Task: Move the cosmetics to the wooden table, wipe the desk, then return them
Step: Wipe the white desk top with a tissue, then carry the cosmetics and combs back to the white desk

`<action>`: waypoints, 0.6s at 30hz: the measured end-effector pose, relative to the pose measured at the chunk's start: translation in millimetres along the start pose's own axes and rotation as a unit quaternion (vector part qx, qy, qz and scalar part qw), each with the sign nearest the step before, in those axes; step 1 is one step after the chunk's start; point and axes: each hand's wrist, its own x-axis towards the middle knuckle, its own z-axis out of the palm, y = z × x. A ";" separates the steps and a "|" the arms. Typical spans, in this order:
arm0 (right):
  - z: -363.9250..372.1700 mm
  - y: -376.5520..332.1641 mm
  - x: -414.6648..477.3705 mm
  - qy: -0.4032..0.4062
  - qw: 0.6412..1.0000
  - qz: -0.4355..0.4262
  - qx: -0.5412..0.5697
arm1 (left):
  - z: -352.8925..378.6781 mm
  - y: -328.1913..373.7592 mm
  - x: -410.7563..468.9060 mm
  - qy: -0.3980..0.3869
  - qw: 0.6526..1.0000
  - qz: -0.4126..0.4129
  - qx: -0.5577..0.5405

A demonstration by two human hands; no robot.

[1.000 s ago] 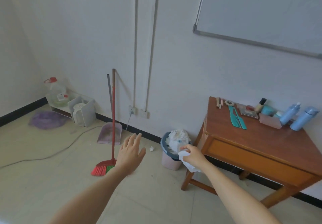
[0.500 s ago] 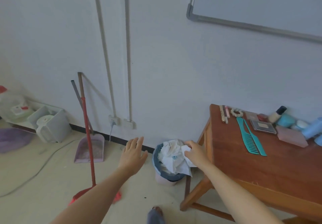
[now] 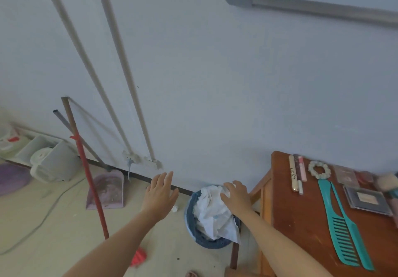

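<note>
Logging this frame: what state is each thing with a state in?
left hand, open, holds nothing, in the air
right hand, on the paper, grip unclear
bin, full, paper heaped over its rim
broom, leaning on the wall
combs, flat on the wooden table

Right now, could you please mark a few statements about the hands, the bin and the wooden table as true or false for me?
1. The right hand rests on the crumpled white paper in the bin. True.
2. The left hand grips the broom. False: it hovers open and holds nothing; the broom leans against the wall to its left.
3. Two teal combs lie side by side on the wooden table. True.
4. The bin stands on the wooden table. False: it stands on the floor, beside the table's left end.
</note>
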 end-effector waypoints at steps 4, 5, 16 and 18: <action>-7.0 7.7 3.1 0.036 0.999 0.000 0.008 | 3.0 0.2 11.5 -0.019 1.000 0.007 0.001; -10.0 9.4 0.9 0.048 0.999 -0.004 0.005 | 3.7 0.7 12.8 -0.023 1.000 0.011 0.000; -46.9 19.1 -84.7 0.243 0.969 0.051 -0.015 | 7.8 29.0 8.6 -0.031 0.989 0.143 0.002; -53.0 23.9 -105.7 0.278 0.957 0.081 -0.017 | 8.9 37.4 4.2 -0.032 0.983 0.181 0.002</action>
